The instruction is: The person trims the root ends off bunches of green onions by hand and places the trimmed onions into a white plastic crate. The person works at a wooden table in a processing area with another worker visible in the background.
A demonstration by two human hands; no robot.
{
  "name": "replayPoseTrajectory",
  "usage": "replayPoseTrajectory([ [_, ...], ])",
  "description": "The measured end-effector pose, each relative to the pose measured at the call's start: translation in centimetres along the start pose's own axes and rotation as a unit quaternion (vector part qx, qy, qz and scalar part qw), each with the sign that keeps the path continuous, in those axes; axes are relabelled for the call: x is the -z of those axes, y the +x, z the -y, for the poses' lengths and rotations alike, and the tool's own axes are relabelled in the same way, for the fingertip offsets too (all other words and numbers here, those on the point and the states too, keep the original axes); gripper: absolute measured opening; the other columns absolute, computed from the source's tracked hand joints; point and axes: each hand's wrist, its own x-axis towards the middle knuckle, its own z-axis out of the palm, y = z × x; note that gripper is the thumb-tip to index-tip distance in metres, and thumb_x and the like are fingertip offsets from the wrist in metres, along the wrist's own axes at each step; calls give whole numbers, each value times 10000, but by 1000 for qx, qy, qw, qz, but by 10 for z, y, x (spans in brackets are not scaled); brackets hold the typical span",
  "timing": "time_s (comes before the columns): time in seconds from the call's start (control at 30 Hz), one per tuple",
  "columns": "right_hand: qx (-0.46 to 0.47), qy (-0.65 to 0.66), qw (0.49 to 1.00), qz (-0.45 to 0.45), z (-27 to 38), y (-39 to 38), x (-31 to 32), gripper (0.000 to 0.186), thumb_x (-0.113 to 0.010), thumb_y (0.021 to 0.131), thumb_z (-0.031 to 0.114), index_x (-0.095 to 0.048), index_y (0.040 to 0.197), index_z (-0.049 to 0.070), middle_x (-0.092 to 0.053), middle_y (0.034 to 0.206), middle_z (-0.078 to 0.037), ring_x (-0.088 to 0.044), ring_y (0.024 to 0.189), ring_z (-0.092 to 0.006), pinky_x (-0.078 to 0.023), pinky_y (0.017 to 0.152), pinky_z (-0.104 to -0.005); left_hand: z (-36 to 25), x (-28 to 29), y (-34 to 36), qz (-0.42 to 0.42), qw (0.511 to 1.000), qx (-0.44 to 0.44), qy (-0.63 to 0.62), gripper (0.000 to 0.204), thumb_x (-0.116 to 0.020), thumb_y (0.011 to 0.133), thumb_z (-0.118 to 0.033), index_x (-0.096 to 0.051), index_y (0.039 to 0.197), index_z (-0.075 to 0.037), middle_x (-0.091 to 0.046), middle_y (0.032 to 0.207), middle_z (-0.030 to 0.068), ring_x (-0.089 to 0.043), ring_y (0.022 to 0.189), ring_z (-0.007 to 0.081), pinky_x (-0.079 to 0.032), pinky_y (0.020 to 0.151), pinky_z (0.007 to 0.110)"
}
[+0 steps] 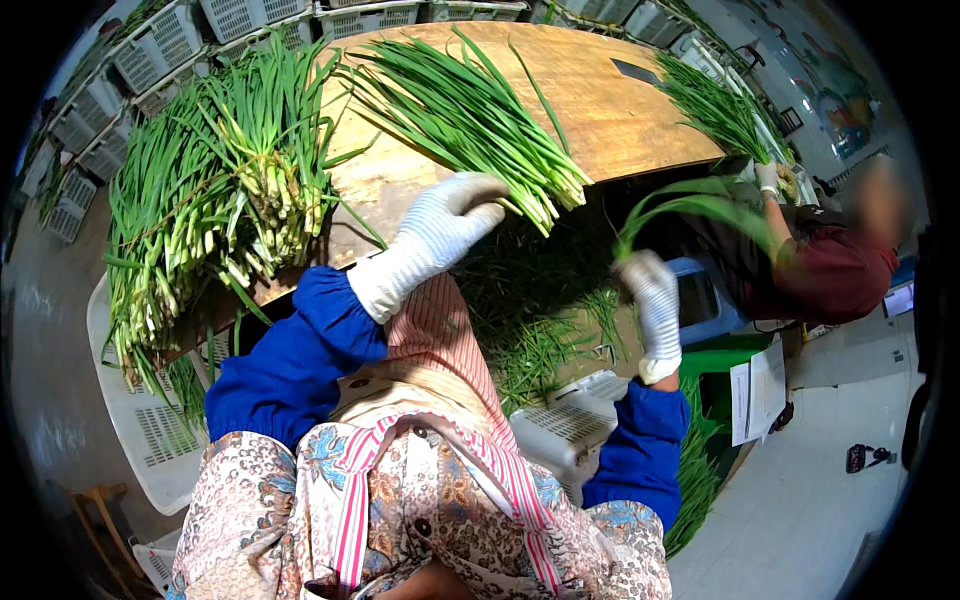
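My left hand (445, 228), in a white-and-grey striped knit glove, is closed with thumb and fingers together beside the pale stem ends of a loose bunch of garlic chives (470, 115). Whatever it may pinch there is too small to make out. That bunch lies on the wooden table (600, 95), its stems jutting past the near edge. My right hand (648, 290), gloved the same way, is closed around a few long green garlic chive leaves (690, 205), held off the table and blurred by motion. A big heap of garlic chives (230, 170) covers the table's left end.
Loose green trimmings (535, 360) lie below the table edge, near a white plastic crate (570, 425). A blue plastic stool (700, 295) stands at right. A co-worker in a dark red top (835, 265) sits there by another bunch (715, 105). Stacked crates (160, 50) line the back.
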Motion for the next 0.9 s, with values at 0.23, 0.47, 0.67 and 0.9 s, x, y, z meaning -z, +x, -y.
replayPoseTrajectory([
  [0.23, 122, -110, 979, -121, 30, 40, 9, 321, -629, 828, 253, -637, 1028, 3, -654, 1007, -174, -638, 929, -286, -483, 824, -334, -26, 14, -13, -132, 916, 206, -318, 347, -569, 876, -119, -512, 1192, 13, -571, 938, 53, -572, 875, 135, -487, 803, 246],
  [0.47, 51, -284, 956, -51, 117, 187, -63, 954, -498, 785, 692, -361, 1346, -68, -465, 1308, -267, -452, 1242, -330, -355, 1011, -341, -16, 6, 6, -233, 794, 201, -525, 121, -557, 850, -26, -459, 895, -81, -412, 694, -16, -437, 616, 97, -453, 661, 286],
  [0.67, 154, -327, 931, 53, 152, 123, -128, 666, -653, 711, 523, -518, 1078, -15, -604, 1038, -263, -575, 1020, -396, -455, 870, -439, 8, -6, 30, -228, 793, 195, -530, 61, -573, 854, -47, -560, 893, -92, -537, 719, -3, -482, 592, 98, -455, 590, 270],
  [0.9, 77, 76, 988, 109, 92, 128, -99, 453, -617, 872, 306, -577, 1130, -63, -663, 928, -96, -619, 786, -154, -494, 728, -269, -13, -21, 21, -201, 789, 262, -518, 174, -553, 868, -75, -531, 1041, -70, -544, 741, -24, -495, 571, 90, -479, 590, 277],
])
